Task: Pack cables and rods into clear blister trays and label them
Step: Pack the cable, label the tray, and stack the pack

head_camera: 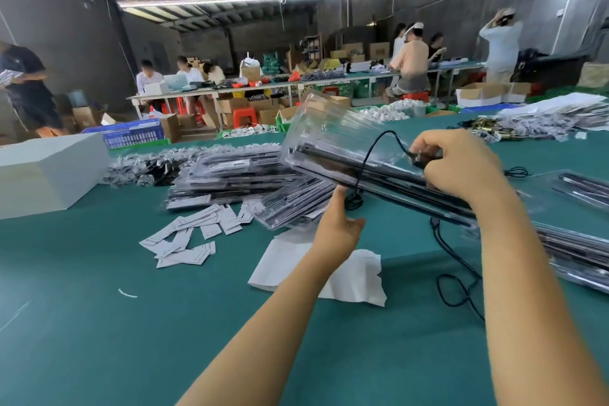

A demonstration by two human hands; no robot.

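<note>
A clear blister tray (333, 128) with its lid raised is held up above the green table (131, 323). Black rods (356, 171) lie along its lower half. My right hand (461, 165) pinches the plug end of a thin black cable (372, 155) against the tray, and the cable loops up and down across it. My left hand (339, 224) holds the tray from below at its near edge, where a small coil of the cable hangs by the fingers. Another black cable (458, 277) trails over the table under my right arm.
Packed trays are piled at centre left (230, 178) and at the right (573, 250). White labels (194, 234) lie scattered, a white sheet (349, 277) lies below the hands, a white box (49, 168) stands at left. Bagged parts (145, 165) lie behind. People work at far tables.
</note>
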